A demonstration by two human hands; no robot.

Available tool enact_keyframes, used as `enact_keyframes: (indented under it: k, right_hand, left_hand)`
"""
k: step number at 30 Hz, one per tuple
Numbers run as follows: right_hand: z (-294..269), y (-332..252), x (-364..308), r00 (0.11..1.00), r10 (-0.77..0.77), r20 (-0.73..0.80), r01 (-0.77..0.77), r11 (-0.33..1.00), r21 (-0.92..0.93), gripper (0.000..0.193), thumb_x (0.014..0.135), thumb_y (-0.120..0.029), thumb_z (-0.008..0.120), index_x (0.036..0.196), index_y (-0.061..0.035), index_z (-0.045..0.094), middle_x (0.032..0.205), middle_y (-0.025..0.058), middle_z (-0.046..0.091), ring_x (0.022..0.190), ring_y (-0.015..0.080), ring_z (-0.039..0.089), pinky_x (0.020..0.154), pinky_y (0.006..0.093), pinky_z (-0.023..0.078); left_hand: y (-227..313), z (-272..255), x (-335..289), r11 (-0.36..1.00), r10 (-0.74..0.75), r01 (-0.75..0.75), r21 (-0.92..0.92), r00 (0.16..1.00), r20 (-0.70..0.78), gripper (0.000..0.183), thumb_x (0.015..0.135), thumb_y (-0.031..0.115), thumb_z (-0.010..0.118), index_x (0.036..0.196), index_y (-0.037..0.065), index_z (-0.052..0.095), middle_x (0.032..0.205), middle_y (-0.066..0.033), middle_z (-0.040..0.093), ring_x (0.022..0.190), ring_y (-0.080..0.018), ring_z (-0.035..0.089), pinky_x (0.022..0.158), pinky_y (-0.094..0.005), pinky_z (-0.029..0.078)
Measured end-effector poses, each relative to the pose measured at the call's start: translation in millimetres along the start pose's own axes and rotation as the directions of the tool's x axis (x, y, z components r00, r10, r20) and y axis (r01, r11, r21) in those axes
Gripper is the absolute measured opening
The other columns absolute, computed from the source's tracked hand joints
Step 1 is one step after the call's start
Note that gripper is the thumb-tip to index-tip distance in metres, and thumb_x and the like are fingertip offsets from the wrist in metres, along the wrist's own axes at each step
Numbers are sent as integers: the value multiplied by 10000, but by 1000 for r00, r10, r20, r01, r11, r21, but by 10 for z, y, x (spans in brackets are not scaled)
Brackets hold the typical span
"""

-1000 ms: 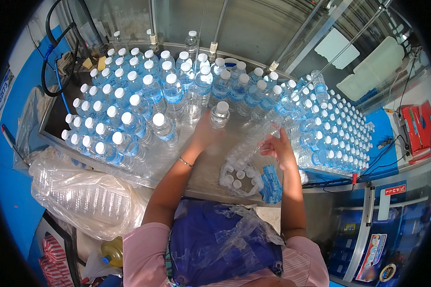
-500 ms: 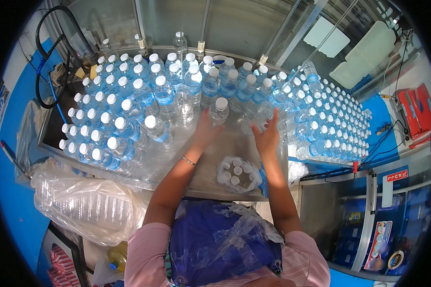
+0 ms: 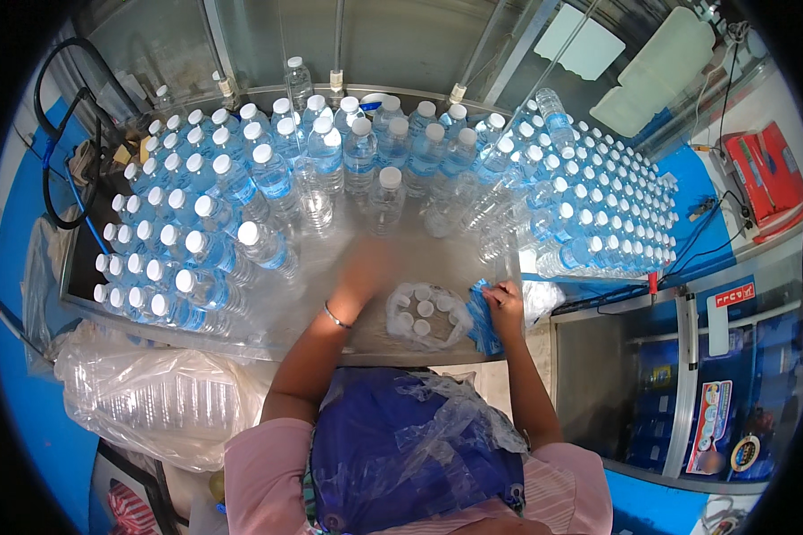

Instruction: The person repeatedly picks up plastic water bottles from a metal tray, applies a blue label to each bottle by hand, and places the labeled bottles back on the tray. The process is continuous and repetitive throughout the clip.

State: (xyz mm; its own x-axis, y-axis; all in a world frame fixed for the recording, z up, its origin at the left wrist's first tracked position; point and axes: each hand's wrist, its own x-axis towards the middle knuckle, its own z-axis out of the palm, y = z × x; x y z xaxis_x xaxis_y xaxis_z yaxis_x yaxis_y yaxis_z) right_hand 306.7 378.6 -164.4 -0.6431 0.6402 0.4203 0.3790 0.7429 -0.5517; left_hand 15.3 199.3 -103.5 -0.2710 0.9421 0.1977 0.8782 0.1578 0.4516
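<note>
My right hand [image 3: 506, 308] is at the right front edge of the metal table, fingers pinched on a bundle of thin blue plastic labels [image 3: 484, 323]. Motion smears my left hand [image 3: 366, 269] over the middle of the table, so its fingers cannot be made out. Just beyond it stands a clear capped bottle without a label [image 3: 386, 209]. Between my hands sits a clear plastic bag of white caps [image 3: 425, 312]. Clear bottles [image 3: 315, 205] that seem to have no caps stand near the back rows.
Rows of blue-labelled, white-capped bottles [image 3: 214, 209] fill the table's left and back. Another dense block of bottles [image 3: 611, 201] stands at the right, with one lying on top [image 3: 555, 125]. A large plastic bag of empty bottles [image 3: 156, 392] lies at the lower left.
My right hand has come down from beside the clear bottles to the blue labels and closed on them. My left hand has drawn back toward me from the capped bottle. The view has shifted slightly.
</note>
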Motion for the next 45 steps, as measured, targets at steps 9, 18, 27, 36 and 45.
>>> enact_keyframes:
  k: [9,18,27,36,45]
  right_hand:
    - [-120,-945,355,988,141,55,-151,897,416,189,754,-30,769,932,-54,712,892,73,580,815,156,570,653,292,472]
    - [334,-1354,745,869,293,398,-469,741,480,218,811,-131,775,908,-45,600,716,-21,550,615,83,509,577,216,430]
    - [94,-1889,1461,974,71,215,-188,780,597,124,890,-145,669,958,-65,604,774,-4,566,660,108,548,557,246,396]
    - [242,-2407,2199,854,-320,410,341,940,22,264,793,-154,698,1044,-124,620,1044,105,530,935,311,562,850,461,402]
    - [497,-2109,2103,791,-594,148,536,789,301,438,794,-104,727,1219,-106,618,1202,129,556,1050,318,596,874,367,495]
  left_hand:
    - [820,435,-4,155,60,128,-980,989,138,364,909,188,622,1224,11,583,1072,-73,668,927,-182,634,824,-350,506]
    - [433,189,-152,56,-343,124,-991,934,97,239,840,120,718,1044,16,647,902,-19,672,806,-93,628,705,-250,514]
    - [221,-369,-265,480,-587,134,-867,784,-204,543,707,171,846,1146,39,556,833,-31,631,755,-112,615,678,-272,512]
    - [-33,-542,386,879,-320,7,-477,749,-580,823,662,188,837,1348,44,406,1180,-179,574,1109,-331,537,901,-395,467]
    - [-169,-193,307,721,-477,91,-687,784,-397,856,636,178,852,1355,61,402,1269,-220,555,1171,-396,548,966,-437,453]
